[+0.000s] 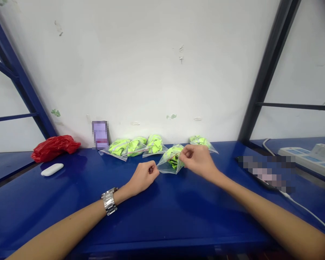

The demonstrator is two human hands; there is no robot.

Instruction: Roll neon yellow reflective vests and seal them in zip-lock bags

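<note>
A clear plastic bag (173,160) with a bright yellow-green item inside is held between my two hands above the blue table (162,220). My left hand (144,176), below a silver watch (109,201) on the wrist, pinches the bag's left corner. On the other side, my right hand (198,160) has its fingers closed on the bag's upper right edge. Behind, along the wall, lie three similar filled bags, among them one at the left (119,148) and one in the middle (155,144). Another filled bag (199,140) rests behind my right hand.
A red plastic bag (55,147) and a white case (52,169) lie at the left. An upright phone (100,134) leans on the wall. At the right are a blurred dark device (265,175) with a white cable and a white power strip (310,159).
</note>
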